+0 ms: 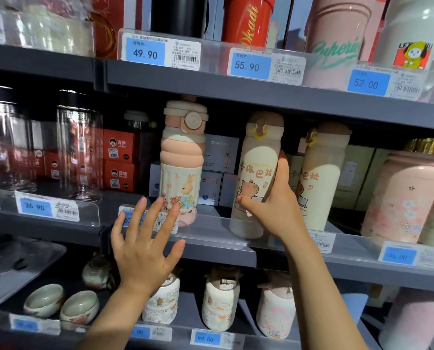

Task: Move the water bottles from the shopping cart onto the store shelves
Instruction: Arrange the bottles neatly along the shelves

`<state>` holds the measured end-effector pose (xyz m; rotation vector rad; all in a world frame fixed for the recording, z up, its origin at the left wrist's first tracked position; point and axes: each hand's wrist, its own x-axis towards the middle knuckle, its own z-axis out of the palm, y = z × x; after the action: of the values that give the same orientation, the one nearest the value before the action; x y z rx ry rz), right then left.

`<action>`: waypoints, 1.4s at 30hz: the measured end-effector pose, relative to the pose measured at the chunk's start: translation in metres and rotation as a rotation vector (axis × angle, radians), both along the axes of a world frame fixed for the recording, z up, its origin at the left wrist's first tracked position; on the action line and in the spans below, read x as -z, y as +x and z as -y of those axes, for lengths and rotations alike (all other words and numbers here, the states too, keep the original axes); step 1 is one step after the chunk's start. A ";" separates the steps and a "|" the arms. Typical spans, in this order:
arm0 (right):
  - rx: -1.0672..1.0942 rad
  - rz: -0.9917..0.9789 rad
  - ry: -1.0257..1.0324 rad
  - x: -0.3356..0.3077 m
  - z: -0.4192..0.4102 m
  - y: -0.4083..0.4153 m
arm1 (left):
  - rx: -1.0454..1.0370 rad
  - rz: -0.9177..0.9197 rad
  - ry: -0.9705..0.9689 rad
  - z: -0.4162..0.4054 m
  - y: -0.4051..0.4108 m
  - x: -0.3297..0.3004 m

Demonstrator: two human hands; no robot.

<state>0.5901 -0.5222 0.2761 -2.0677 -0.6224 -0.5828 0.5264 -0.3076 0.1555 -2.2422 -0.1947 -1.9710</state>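
A person faces grey metal store shelves. The right hand (274,205) grips a tall cream water bottle printed with a brown capybara cartoon and orange characters (255,173), thumb across its front and fingers curled round its right side. The bottle tilts slightly and its base sits at the front edge of the middle shelf (218,245), behind the clear plastic price rail (211,226). Just to its right stands a matching cream capybara bottle (319,180), very close. To its left stands a ribbed peach-and-cream bottle with a rabbit picture (181,162). The left hand (142,246) is spread, fingers straight, holding nothing, hovering before the rabbit bottle near the rail. The shopping cart is not in view.

The risks appear to be these: the tilted bottle, if released before it stands flat, could topple against its twin or over the rail; the spread left fingers could nudge the rabbit bottle.
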 end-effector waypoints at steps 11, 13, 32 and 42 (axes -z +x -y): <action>0.109 0.046 0.003 0.005 -0.007 -0.005 | 0.005 0.003 0.004 -0.001 0.002 0.002; 0.094 0.059 0.003 0.005 -0.006 -0.008 | 0.006 -0.003 -0.005 -0.001 0.001 0.003; 0.165 -0.010 0.063 -0.006 0.103 0.038 | 0.155 -0.075 0.159 0.110 0.040 -0.010; -0.155 -0.188 0.165 -0.011 0.130 0.048 | 0.102 -0.068 0.199 0.108 0.041 -0.009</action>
<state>0.6384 -0.6518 0.2867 -1.8742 -0.5972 -0.3341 0.5676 -0.4156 0.1642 -2.2254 0.1210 -1.8648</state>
